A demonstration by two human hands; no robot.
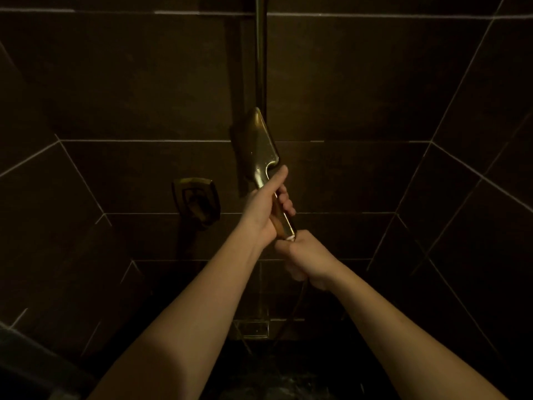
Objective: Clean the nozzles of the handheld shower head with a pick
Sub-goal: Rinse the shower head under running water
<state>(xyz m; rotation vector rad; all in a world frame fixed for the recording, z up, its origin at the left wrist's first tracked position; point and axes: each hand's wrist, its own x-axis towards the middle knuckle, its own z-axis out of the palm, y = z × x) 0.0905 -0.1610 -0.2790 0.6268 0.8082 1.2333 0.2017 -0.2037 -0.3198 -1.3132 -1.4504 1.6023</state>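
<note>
The left hand point(264, 209) grips the upright shower head point(261, 148) by its handle; the right hand point(305, 261), just below, clasps the hose point(297, 307).

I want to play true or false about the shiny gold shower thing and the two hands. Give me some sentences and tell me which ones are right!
1. The left hand holds the handle of the flat, gold-coloured metal shower head. True.
2. The right hand lies flat on the dark tiled wall. False: it is curled round something just under the handle's end; what it grips is too dark to tell.
3. The shower head points down at the floor. False: its wide end points up, beside the upright metal rail.
4. A gold-coloured tap control sits on the wall, left of the hands. True.
5. A pick is poking the nozzles. False: no pick or nozzles can be seen.
</note>
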